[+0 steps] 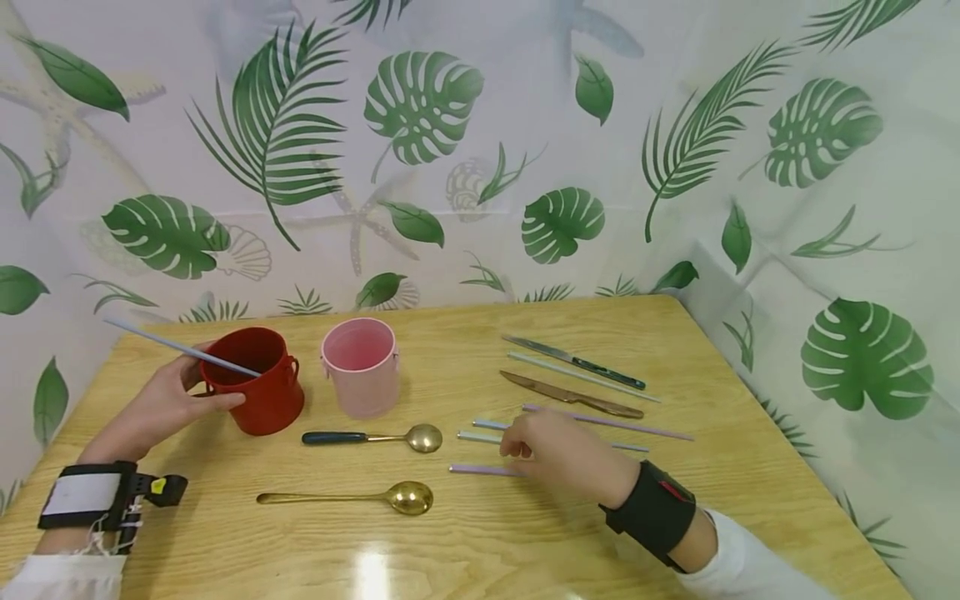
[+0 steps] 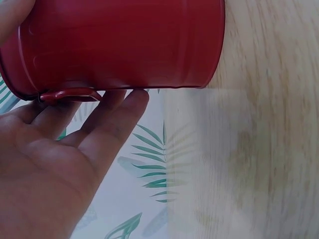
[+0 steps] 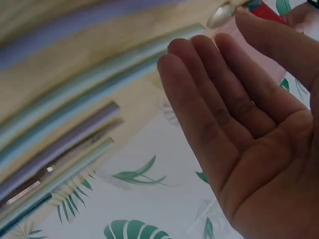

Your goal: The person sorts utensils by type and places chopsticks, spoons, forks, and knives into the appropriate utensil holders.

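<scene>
At the left, my left hand (image 1: 161, 408) grips a red pail (image 1: 273, 408) that stands on the table, its thumb on the near side and the fingers behind. In the left wrist view, fingertips touch the pail (image 2: 129, 45) beside its small handle. A light blue chopstick (image 1: 176, 344) leans out of the pail over this hand. My right hand (image 1: 558, 454), fingers loosely bent and holding nothing, hovers over several chopsticks. Among them are a near purple chopstick (image 1: 480, 470), a pale green one (image 1: 477, 436) and a light blue one (image 1: 487, 424), each partly hidden by the hand.
A pink pail (image 1: 366, 387) stands right of the red one. Two spoons, one dark-handled (image 1: 337, 437) and one gold (image 1: 410, 497), lie in front. Behind the right hand are another purple chopstick (image 1: 630, 424), a brown knife (image 1: 570, 394), a pale green chopstick (image 1: 581, 377) and a green-handled knife (image 1: 607, 372).
</scene>
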